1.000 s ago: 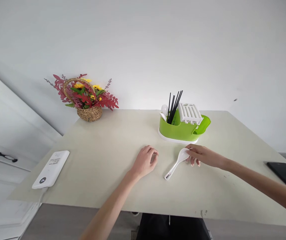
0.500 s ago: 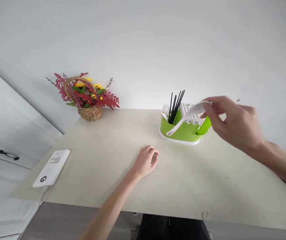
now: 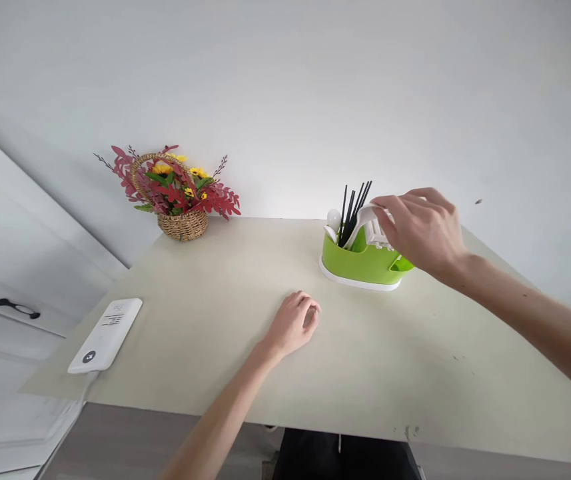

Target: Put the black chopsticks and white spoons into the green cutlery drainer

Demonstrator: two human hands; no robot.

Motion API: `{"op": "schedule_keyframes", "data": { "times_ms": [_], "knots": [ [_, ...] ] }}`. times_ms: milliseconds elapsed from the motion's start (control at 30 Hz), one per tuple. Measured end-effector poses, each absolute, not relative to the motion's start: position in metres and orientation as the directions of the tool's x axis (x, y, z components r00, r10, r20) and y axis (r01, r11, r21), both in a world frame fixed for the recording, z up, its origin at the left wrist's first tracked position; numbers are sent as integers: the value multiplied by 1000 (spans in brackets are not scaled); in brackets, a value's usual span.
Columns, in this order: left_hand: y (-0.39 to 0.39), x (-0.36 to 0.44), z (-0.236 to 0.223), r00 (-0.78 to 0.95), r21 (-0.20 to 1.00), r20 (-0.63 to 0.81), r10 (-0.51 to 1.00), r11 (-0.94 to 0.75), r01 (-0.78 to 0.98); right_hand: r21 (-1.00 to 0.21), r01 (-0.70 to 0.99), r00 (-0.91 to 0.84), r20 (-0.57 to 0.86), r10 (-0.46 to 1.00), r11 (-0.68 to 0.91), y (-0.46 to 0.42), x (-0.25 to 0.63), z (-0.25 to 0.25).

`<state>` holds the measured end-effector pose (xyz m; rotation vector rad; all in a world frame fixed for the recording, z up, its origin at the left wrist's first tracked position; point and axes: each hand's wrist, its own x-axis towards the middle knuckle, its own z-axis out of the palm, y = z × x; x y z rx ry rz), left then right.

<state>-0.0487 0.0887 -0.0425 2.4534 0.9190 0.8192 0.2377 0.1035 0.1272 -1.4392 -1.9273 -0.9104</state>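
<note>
The white spoon (image 3: 363, 217) has moved handle-first into the green holder (image 3: 360, 264), bowl pinched by the right hand (image 3: 424, 227). The left hand (image 3: 292, 323), loosely curled, empty, rests inside the table's (image 3: 190, 320) near edge.

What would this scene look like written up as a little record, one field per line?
right hand: pinches the bowl end of a white spoon
spoon handle: points down into the green holder
left hand: rests on the table, holding nothing visible
also in holder: black chopsticks, other white spoons
table's left side: flower basket, white device with cable
</note>
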Motion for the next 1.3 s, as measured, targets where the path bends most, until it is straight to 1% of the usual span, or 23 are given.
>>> {"op": "schedule_keyframes", "data": {
  "times_ms": [233,433,567,833,1100,1200,1300],
  "knots": [
    [88,-49,-42,613,545,375,696,-700,461,306,906,-421,722,549,293,113,227,111],
    [88,-49,-42,612,543,370,699,-697,467,334,888,-459,692,557,316,122,226,99],
    [87,-49,-41,614,546,367,699,-696,466,312,885,-462,684,565,346,124,227,93],
    [87,-48,-41,615,548,366,698,-696,465,210,900,-418,665,620,382,115,220,92],
    [87,-49,-40,618,549,360,698,-695,465,161,889,-422,648,634,428,106,219,88],
    [87,-49,-41,617,550,361,699,-694,465,156,884,-428,648,630,440,104,220,87],
    [87,-48,-41,617,547,362,699,-695,466,184,882,-441,645,624,433,104,225,84]
  ]
}}
